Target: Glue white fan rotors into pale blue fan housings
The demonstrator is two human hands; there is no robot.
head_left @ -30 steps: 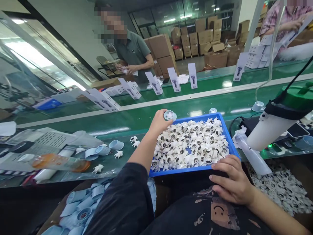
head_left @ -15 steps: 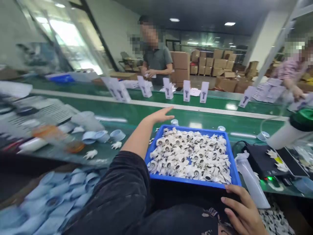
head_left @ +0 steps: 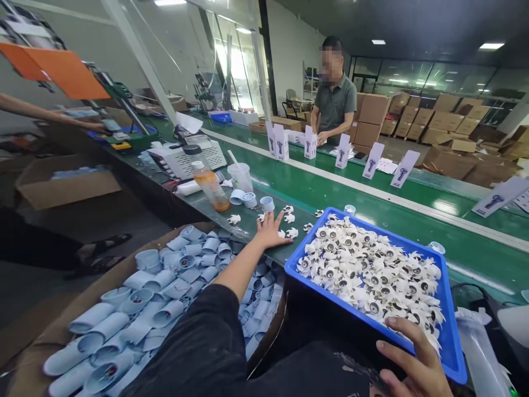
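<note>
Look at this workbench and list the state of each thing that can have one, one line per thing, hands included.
Blue plastic tray: heaped with white parts
Left hand: open, spread
Right hand: open, at the tray's near rim
Cardboard box: open, full of pale blue rolled pieces
Orange-liquid bottle: upright, capped
Plastic cup: upright, straw in it

**Co-worker [head_left: 334,105] beyond the green conveyor belt [head_left: 330,190]**
Stacked cardboard cartons [head_left: 438,132] fill the upper right; a plastic bottle [head_left: 210,187] of orange liquid stands left of centre.
</note>
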